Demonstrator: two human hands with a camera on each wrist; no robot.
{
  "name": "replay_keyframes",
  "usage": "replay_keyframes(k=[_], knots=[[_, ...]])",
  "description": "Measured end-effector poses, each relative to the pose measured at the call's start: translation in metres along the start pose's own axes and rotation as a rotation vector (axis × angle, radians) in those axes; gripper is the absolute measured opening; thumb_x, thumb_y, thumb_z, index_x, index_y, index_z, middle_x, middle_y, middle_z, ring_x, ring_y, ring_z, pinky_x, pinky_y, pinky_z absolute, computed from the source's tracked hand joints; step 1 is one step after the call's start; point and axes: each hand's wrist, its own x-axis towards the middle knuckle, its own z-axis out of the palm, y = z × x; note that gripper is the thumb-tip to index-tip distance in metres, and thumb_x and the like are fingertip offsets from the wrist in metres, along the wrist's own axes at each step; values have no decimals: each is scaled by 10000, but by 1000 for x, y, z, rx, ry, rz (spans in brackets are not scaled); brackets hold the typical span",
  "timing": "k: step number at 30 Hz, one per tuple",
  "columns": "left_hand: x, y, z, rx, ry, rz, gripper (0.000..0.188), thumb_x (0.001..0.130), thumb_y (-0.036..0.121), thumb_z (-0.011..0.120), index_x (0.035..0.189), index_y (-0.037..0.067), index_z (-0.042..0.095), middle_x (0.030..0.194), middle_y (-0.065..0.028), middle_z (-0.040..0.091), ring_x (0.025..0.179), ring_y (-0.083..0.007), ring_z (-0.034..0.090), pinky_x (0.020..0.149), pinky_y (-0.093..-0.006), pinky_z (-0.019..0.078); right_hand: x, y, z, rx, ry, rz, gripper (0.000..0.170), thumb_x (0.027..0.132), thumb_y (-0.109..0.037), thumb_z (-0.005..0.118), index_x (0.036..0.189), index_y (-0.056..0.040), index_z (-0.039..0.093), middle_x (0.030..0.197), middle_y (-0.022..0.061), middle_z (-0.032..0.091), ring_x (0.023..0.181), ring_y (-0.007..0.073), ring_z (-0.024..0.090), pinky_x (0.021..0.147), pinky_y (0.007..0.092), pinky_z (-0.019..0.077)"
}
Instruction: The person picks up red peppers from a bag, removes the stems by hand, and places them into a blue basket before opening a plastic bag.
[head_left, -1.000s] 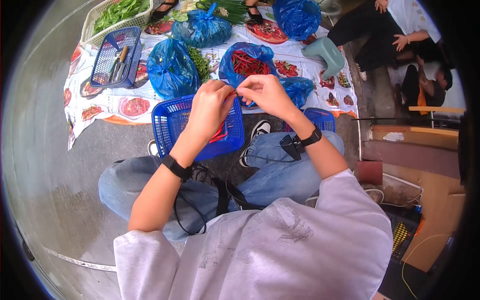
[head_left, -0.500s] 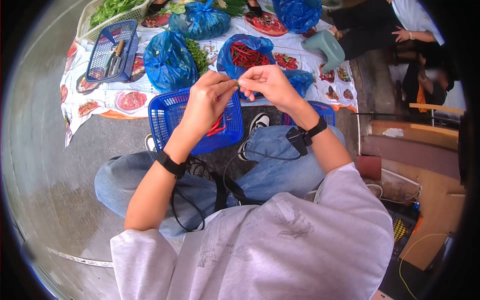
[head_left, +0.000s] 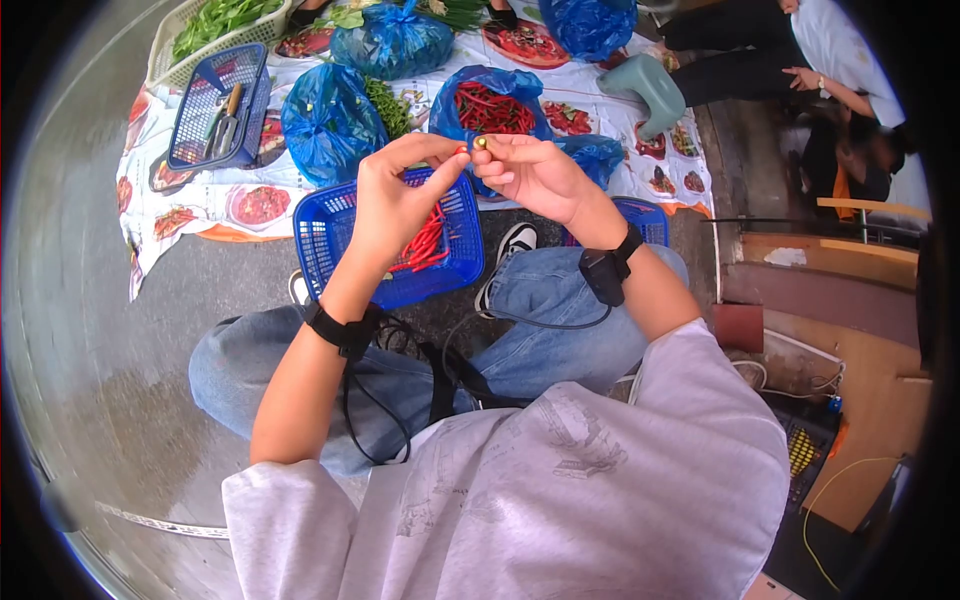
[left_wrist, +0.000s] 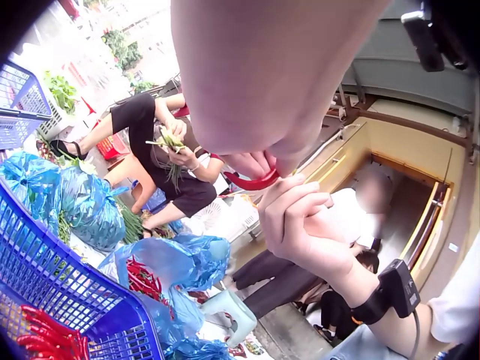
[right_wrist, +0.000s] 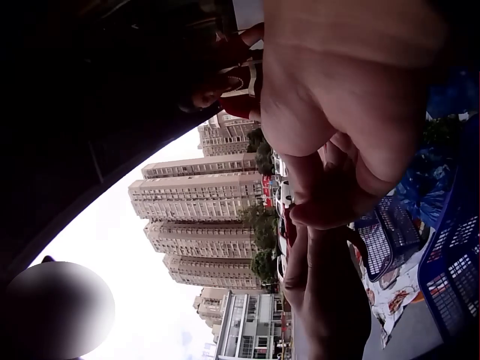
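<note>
In the head view, my left hand (head_left: 395, 195) and right hand (head_left: 540, 180) meet above a blue basket (head_left: 312, 235) with red chilies (head_left: 428, 245) in it. The left wrist view shows a curved red chili (left_wrist: 251, 181) in my left hand, its tip end partly hidden by the fingers. Pinched between my right thumb and finger is a small green stem (head_left: 481, 143), close beside the left fingertips. Behind the hands, an opened blue bag (head_left: 443, 100) holds many red chilies (head_left: 492, 108).
Tied blue bags (head_left: 330, 125), a small blue basket with tools (head_left: 187, 130) and a pale basket of greens (head_left: 160, 55) stand on the printed sheet (head_left: 215, 205). A green stool (head_left: 650, 95) is at the right. Other people sit beyond and at the right.
My left thumb and fingers have spread into a wider loop, uncovering more of the chilies in the basket. The right hand has turned, showing the green stem more plainly.
</note>
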Motion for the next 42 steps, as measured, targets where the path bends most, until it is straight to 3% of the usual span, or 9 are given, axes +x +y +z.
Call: replay_keyframes(k=[5, 9, 11, 17, 22, 27, 35, 38, 42], knots=[[-5, -22, -5, -316, 196, -506, 185, 903, 96, 746, 1034, -31, 720, 969, -66, 735, 881, -92, 667, 809, -244, 526, 50, -7, -27, -198, 363, -253, 232, 970, -100, 643, 1144, 52, 637, 1056, 103, 680, 965, 164, 651, 892, 260, 538], [-14, -54, -8, -366, 338, -626, 192, 896, 108, 755, 1027, -26, 713, 962, -80, 726, 897, -123, 678, 828, -255, 546, 106, 4, -50, -417, 440, -313, 336, 978, -113, 635, 1274, 38, 590, 1195, 166, 655, 1025, 216, 653, 927, 317, 531], [-15, -60, -11, -420, 374, -649, 193, 898, 106, 751, 1027, -32, 706, 973, -91, 721, 907, -137, 681, 853, -264, 553, 116, 23, -57, -1093, 760, -341, 404, 975, -141, 645, 1347, -9, 561, 1241, 183, 637, 1068, 230, 643, 921, 333, 522], [-19, -63, -11, -504, 295, -759, 221, 907, 103, 737, 1056, -50, 679, 1012, -110, 707, 921, -173, 691, 860, -272, 563, 59, 65, -12, -911, 209, -91, 261, 1014, -159, 574, 1172, 39, 636, 964, 120, 721, 838, 164, 685, 719, 287, 547], [-13, -65, -14, -11, 397, -696, 474, 849, 235, 806, 1213, -9, 626, 1068, -101, 689, 873, -145, 628, 752, -280, 487, 63, 73, -27, -1045, 318, -173, 124, 926, -58, 663, 965, 34, 589, 879, 175, 725, 773, 166, 693, 693, 295, 537], [-1, -66, -33, -142, 487, -694, 398, 907, 194, 720, 1234, 2, 603, 1092, -109, 675, 865, -144, 643, 753, -284, 498, 79, 133, -94, -1833, 349, -43, 180, 831, -133, 732, 918, -30, 612, 873, 214, 672, 929, 425, 647, 779, 517, 508], [-1, -51, -28, -208, 434, -712, 333, 945, 147, 641, 1244, 6, 600, 1072, -98, 681, 869, -148, 662, 764, -280, 505, 103, 170, -132, -2103, 372, -167, 215, 803, -57, 692, 1011, -15, 654, 1033, 184, 640, 1043, 396, 605, 878, 482, 522], [2, -45, -31, -279, 467, -713, 323, 955, 156, 635, 1237, 2, 598, 1095, -102, 686, 877, -142, 663, 764, -263, 503, 79, 129, -94, -2067, 244, -416, 172, 810, -51, 645, 975, -2, 655, 975, 182, 620, 1036, 384, 596, 892, 468, 513], [8, -30, -35, -322, 470, -695, 318, 962, 155, 625, 1244, 11, 599, 1107, -100, 686, 879, -144, 661, 782, -269, 499, 57, 48, -91, -1785, 574, -412, 98, 813, -42, 618, 893, 1, 654, 855, 172, 635, 855, 379, 640, 788, 451, 521]])
